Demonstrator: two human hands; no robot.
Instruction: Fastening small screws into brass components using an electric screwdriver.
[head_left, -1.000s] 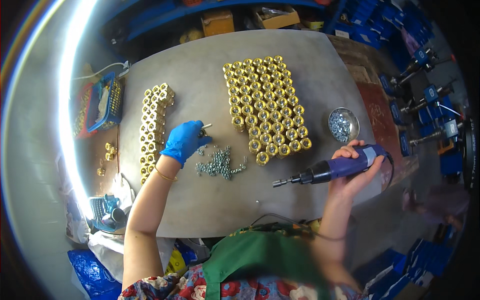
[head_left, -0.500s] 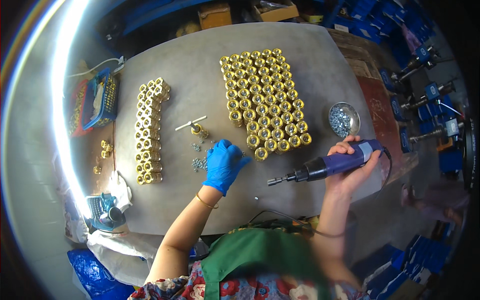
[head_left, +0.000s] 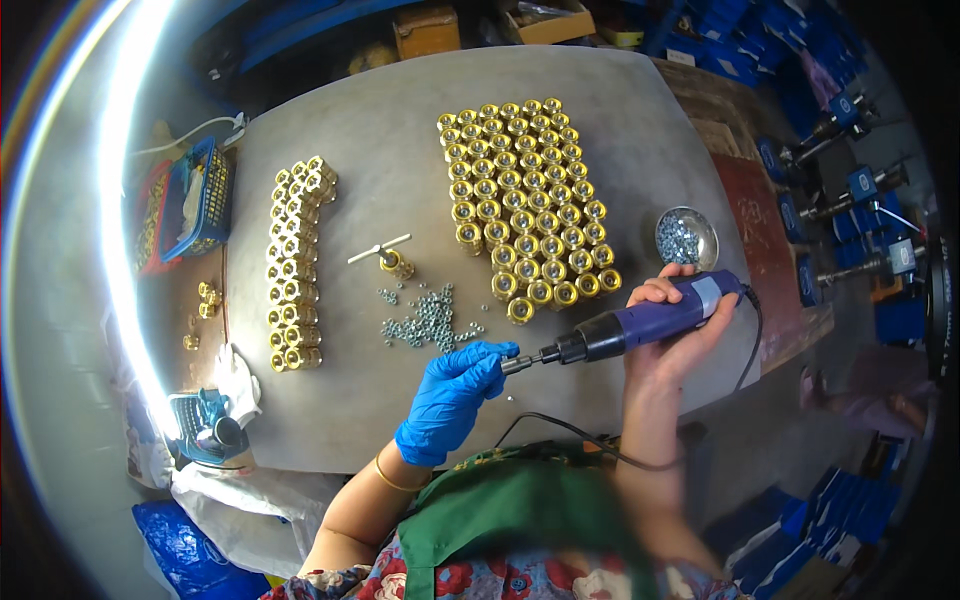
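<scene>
My right hand [head_left: 672, 325], bare, grips a purple and black electric screwdriver [head_left: 640, 328] whose metal socket tip points left. Closed in a pinch, my blue-gloved left hand [head_left: 450, 395] has its fingertips at the socket; anything held between them is hidden. Just beyond this hand, small silvery nuts [head_left: 432, 318] lie spread in a loose pile. Behind the pile stands a brass fitting [head_left: 400, 267] with a pale T-shaped bar [head_left: 380, 249] on top. A large block of upright brass fittings [head_left: 530, 205] fills the table's middle right.
A narrower group of brass fittings [head_left: 295, 265] stands on the left of the grey table [head_left: 380, 130]. A metal bowl of nuts [head_left: 687, 238] is at the right. Blue baskets [head_left: 205, 205] and a white glove [head_left: 237, 385] lie along the left edge. The screwdriver's cord [head_left: 600, 440] loops near my apron.
My left hand has moved from above the nut pile toward me and right, to the socket tip, uncovering the nuts. The screwdriver has shifted slightly left and up.
</scene>
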